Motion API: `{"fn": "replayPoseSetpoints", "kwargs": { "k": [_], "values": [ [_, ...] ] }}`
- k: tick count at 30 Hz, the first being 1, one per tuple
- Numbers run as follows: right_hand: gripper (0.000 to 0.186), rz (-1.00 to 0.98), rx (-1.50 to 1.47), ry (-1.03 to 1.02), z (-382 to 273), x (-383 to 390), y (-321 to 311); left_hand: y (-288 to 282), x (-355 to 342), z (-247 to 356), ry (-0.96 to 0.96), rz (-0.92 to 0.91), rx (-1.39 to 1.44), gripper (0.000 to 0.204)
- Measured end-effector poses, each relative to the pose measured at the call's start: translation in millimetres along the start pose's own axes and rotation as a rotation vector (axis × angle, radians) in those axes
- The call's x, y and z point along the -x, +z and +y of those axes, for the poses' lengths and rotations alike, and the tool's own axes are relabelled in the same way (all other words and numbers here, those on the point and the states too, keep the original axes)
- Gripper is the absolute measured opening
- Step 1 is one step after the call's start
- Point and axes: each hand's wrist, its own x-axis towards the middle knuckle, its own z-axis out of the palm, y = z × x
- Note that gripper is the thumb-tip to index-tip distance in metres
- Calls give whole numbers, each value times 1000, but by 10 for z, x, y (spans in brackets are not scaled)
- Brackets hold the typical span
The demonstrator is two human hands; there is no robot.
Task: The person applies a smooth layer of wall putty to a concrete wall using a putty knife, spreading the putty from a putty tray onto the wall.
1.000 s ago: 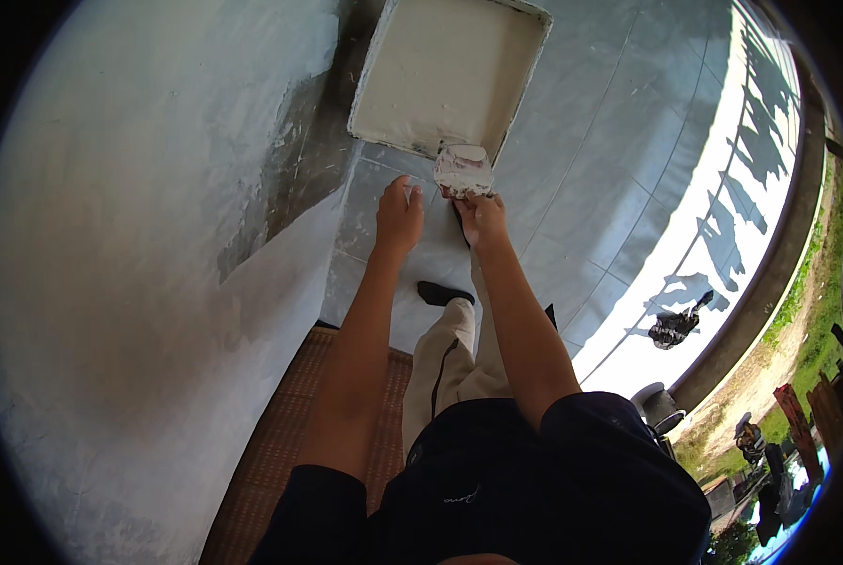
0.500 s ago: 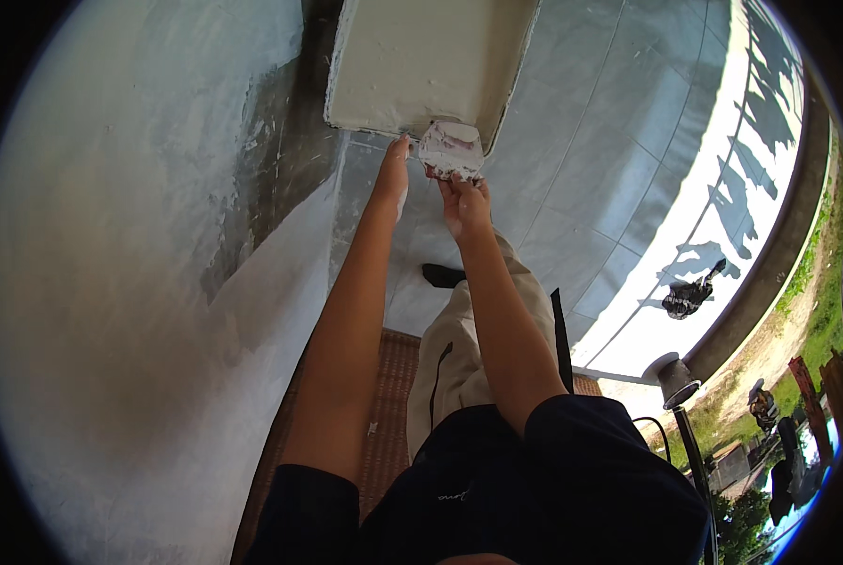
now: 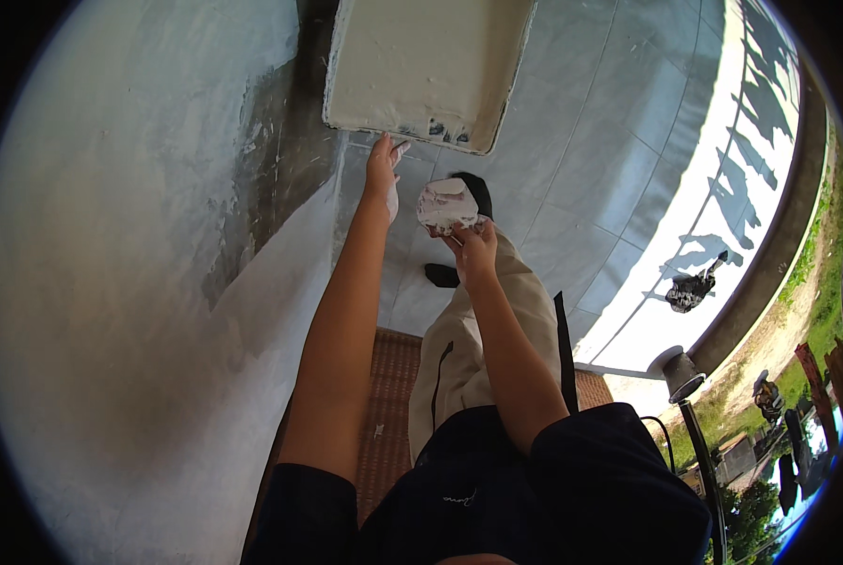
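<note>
My right hand (image 3: pixel 475 247) grips a flat, roughly square scraper (image 3: pixel 447 203) by its near edge. Whitish putty coats the scraper's upper face, and its exact make is hidden beneath. My left hand (image 3: pixel 382 177) is beside the near left corner of a large shallow tray (image 3: pixel 403 135), fingers stretched forward and apart. White smears mark its palm side and fingertips, and I see nothing held in it. Cream-coloured putty (image 3: pixel 426 66) spreads across the tray, with dark bare patches near its front edge.
A wall (image 3: pixel 129 235) with patchy white coating runs along the left. Grey floor tiles (image 3: pixel 572 141) lie right of the tray. My dark-shod feet are just below the scraper, by a woven brown mat (image 3: pixel 389 395). A crumpled black thing (image 3: pixel 690 292) lies on the sunlit strip.
My right hand has drawn the scraper back from the tray's front edge toward me. Dark bare patches now show in the putty there. My left hand has shifted slightly left, its fingers more spread.
</note>
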Motion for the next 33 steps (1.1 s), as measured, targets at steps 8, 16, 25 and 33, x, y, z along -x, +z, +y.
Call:
{"fn": "replayPoseSetpoints", "kwargs": {
  "k": [8, 16, 25, 33],
  "values": [
    [20, -106, 1230, -1260, -669, -6, 672, -37, 67, 21, -64, -45, 44, 73],
    [11, -115, 1577, -1596, -530, -636, 773, 28, 69, 130, -63, -183, 176, 78],
    [10, -133, 1689, -1537, -366, -694, 794, -50, 68, 131, -122, -172, 346, 78],
    [9, -133, 1730, -1530, -209, -634, 687, -69, 101, 203, -152, -227, 416, 88]
  ]
}}
